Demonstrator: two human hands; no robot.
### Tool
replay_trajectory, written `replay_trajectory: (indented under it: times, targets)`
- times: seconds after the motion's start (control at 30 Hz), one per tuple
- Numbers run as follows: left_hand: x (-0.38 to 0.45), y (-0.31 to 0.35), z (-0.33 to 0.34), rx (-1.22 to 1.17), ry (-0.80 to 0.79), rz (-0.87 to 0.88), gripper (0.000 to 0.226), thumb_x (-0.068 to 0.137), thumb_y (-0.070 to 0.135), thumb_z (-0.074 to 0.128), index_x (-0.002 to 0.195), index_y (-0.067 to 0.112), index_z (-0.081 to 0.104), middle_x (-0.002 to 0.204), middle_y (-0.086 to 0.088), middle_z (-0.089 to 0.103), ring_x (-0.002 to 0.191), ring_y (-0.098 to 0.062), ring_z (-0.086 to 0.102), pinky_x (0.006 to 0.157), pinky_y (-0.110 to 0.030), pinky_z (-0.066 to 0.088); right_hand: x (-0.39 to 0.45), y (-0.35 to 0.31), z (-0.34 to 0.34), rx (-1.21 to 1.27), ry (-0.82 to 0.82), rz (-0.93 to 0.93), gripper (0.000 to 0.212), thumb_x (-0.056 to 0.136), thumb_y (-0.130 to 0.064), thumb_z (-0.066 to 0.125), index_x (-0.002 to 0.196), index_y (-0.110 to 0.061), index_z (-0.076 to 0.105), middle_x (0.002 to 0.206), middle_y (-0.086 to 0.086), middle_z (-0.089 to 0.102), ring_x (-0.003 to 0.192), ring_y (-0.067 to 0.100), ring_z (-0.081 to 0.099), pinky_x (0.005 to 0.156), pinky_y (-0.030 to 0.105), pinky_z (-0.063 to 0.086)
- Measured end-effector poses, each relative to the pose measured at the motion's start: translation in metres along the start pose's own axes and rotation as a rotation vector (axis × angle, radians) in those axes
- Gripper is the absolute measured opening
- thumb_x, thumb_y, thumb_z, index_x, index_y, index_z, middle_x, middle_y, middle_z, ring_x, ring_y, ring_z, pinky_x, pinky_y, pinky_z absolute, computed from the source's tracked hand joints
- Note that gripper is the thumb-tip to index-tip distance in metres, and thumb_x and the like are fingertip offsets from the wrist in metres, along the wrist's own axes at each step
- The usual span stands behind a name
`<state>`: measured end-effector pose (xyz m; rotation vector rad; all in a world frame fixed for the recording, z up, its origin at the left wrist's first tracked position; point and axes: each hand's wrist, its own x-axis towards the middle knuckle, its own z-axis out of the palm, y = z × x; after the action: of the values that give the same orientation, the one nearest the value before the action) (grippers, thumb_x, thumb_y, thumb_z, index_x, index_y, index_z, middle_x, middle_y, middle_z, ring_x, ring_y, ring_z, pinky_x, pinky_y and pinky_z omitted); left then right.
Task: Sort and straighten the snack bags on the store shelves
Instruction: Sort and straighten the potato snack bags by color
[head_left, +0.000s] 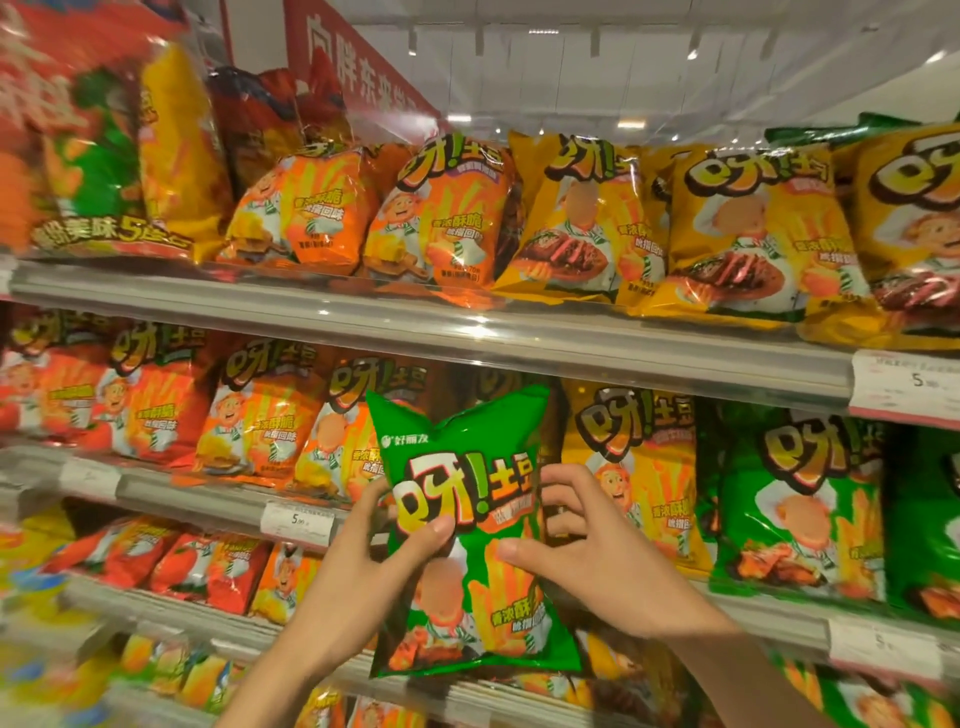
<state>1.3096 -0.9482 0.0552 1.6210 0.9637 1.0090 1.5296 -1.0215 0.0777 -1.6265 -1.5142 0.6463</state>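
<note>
Green snack bag (470, 525) is up in front of the middle shelf (218, 496), left hand (363, 582) and right hand (587, 551) both pinching it, thumbs on the front. Orange bags (260, 421) behind, yellow bag (644, 467) right.

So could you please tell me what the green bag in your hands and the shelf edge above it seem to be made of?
Green bag: apparently thin glossy plastic film, given its sharp glare and creases where the left hand and right hand pinch it. Shelf edge: probably a clear, shiny plastic strip; hard to confirm.
</note>
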Motion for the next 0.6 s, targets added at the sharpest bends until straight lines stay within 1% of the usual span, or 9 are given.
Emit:
replay_trajectory:
  times: [0.1, 0.23, 0.27, 0.3, 0.33, 0.37, 0.4, 0.5, 0.6]
  targets:
    - [-0.007, 0.003, 0.002, -0.064, 0.024, 0.044, 0.103, 0.069, 0.075, 0.070, 0.155, 0.038, 0.025, 0.141, 0.017, 0.046, 0.127, -0.004, 0.046, 0.102, -0.028, 0.038, -0.008, -0.002, -0.006, 0.018, -0.026, -0.031, 0.094, 0.059, -0.075, 0.081, 0.134, -0.047, 0.031, 0.136, -0.019, 0.050, 0.121, -0.001, 0.057, 0.101, 0.032, 0.054]
    - [-0.014, 0.018, 0.011, -0.026, 0.014, 0.106, 0.119, 0.045, 0.093, 0.069, 0.149, 0.043, 0.039, 0.138, 0.020, 0.060, 0.129, 0.002, 0.053, 0.109, -0.034, 0.044, -0.021, -0.008, -0.023, 0.063, -0.017, -0.055, 0.100, 0.057, -0.084, 0.074, 0.138, -0.050, 0.028, 0.146, -0.017, 0.049, 0.131, 0.000, 0.052, 0.109, 0.035, 0.049]
    - [-0.015, 0.026, 0.016, -0.016, 0.005, 0.133, 0.107, 0.045, 0.092, 0.069, 0.140, 0.050, 0.044, 0.128, 0.027, 0.065, 0.120, 0.011, 0.056, 0.102, -0.027, 0.046, -0.024, -0.010, -0.027, 0.077, -0.009, -0.056, 0.100, 0.058, -0.084, 0.073, 0.140, -0.048, 0.028, 0.146, -0.017, 0.051, 0.130, 0.000, 0.053, 0.109, 0.035, 0.048]
    - [-0.016, 0.033, 0.022, -0.011, -0.010, 0.165, 0.084, 0.053, 0.087, 0.072, 0.127, 0.053, 0.051, 0.113, 0.036, 0.068, 0.107, 0.020, 0.058, 0.092, -0.017, 0.045, -0.027, -0.011, -0.032, 0.090, 0.004, -0.057, 0.099, 0.060, -0.084, 0.073, 0.141, -0.046, 0.030, 0.144, -0.016, 0.053, 0.129, 0.002, 0.055, 0.110, 0.037, 0.048]
    - [-0.019, 0.041, 0.028, -0.015, -0.018, 0.168, 0.057, 0.066, 0.074, 0.076, 0.113, 0.052, 0.052, 0.096, 0.048, 0.065, 0.095, 0.028, 0.057, 0.082, -0.008, 0.041, -0.030, -0.013, -0.037, 0.099, 0.015, -0.053, 0.097, 0.061, -0.083, 0.074, 0.140, -0.046, 0.032, 0.142, -0.016, 0.056, 0.128, 0.003, 0.057, 0.110, 0.038, 0.048]
    - [-0.022, 0.049, 0.033, -0.032, -0.025, 0.167, 0.040, 0.075, 0.058, 0.077, 0.103, 0.050, 0.049, 0.083, 0.056, 0.058, 0.086, 0.034, 0.053, 0.074, -0.005, 0.039, -0.033, -0.014, -0.041, 0.107, 0.023, -0.051, 0.094, 0.060, -0.082, 0.075, 0.137, -0.047, 0.034, 0.139, -0.016, 0.059, 0.126, 0.004, 0.059, 0.110, 0.039, 0.048]
    - [-0.024, 0.053, 0.036, -0.056, -0.026, 0.172, 0.038, 0.076, 0.046, 0.078, 0.099, 0.050, 0.048, 0.077, 0.058, 0.055, 0.081, 0.036, 0.052, 0.072, -0.004, 0.038, -0.037, -0.015, -0.044, 0.113, 0.026, -0.050, 0.091, 0.058, -0.082, 0.076, 0.132, -0.051, 0.035, 0.137, -0.018, 0.060, 0.124, 0.004, 0.060, 0.109, 0.038, 0.048]
    - [-0.023, 0.055, 0.042, -0.106, -0.050, 0.207, 0.037, 0.071, 0.053, 0.083, 0.100, 0.055, 0.060, 0.092, 0.038, 0.071, 0.089, 0.015, 0.068, 0.076, -0.016, 0.049, -0.048, -0.021, -0.052, 0.102, 0.064, -0.057, 0.088, 0.053, -0.082, 0.078, 0.126, -0.058, 0.034, 0.136, -0.023, 0.057, 0.120, 0.001, 0.062, 0.108, 0.035, 0.049]
    - [-0.020, 0.067, 0.051, -0.078, -0.071, 0.313, 0.048, 0.060, 0.061, 0.076, 0.105, 0.064, 0.059, 0.111, 0.024, 0.074, 0.101, 0.002, 0.071, 0.082, -0.023, 0.053, -0.056, -0.027, -0.069, 0.062, 0.160, -0.113, 0.095, 0.059, -0.082, 0.077, 0.136, -0.048, 0.035, 0.143, -0.017, 0.055, 0.128, 0.004, 0.057, 0.108, 0.040, 0.049]
